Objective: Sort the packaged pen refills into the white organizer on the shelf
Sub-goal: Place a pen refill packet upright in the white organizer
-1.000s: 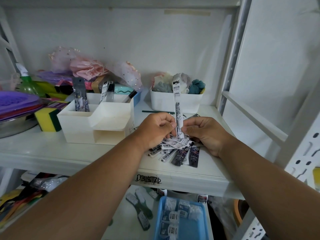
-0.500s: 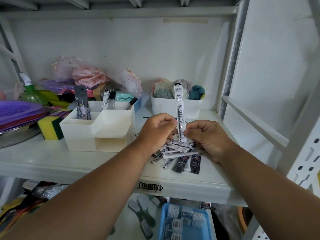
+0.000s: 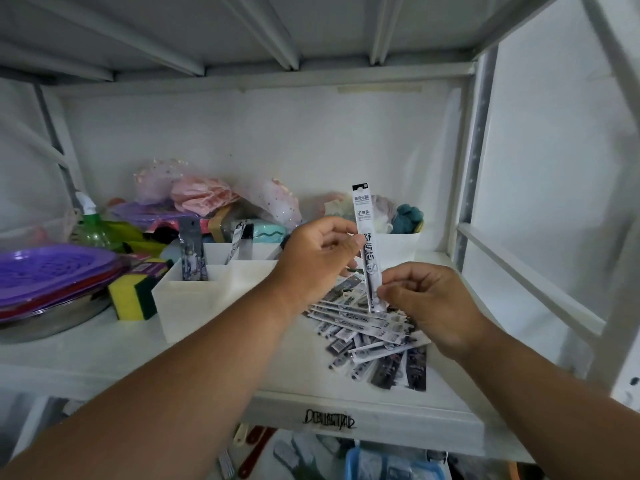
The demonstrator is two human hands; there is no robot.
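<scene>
A: Where's the refill just now?

B: One white refill packet (image 3: 367, 244) stands upright in the air above the shelf (image 3: 104, 358), held at two places. The left hand (image 3: 318, 258) pinches it about the middle between thumb and curled fingers; the right hand (image 3: 426, 303) pinches its bottom end with fingertips drawn narrow.

A: And the rest of them?

B: The loose pile of packets (image 3: 367, 336) lies fanned on the shelf right under both hands, some white, some dark. The white organizer (image 3: 194, 299) sits just to the left of the pile, touching nothing in hand. A dark packet (image 3: 192, 254) already stands in its back left slot and a white one (image 3: 237, 242) leans in the slot beside it.

A: So how should the drop go?

B: I'd judge the right hand ought to let go first, so the left carries the packet alone. It's thin and floppy, so a grip near the middle keeps it from bending. Take it left, over the slot with the matching white packet, lower the bottom end in, then release.

A: Anything in the way?

B: A yellow and green sponge (image 3: 133, 296) and stacked purple plates (image 3: 52, 271) sit left of the organizer, well clear of the path. The bin of cloths (image 3: 398, 242) stands behind the hands.

A: What might go wrong?

B: Mixing the kinds, I'd say, or nudging the pile off the shelf edge.
</scene>
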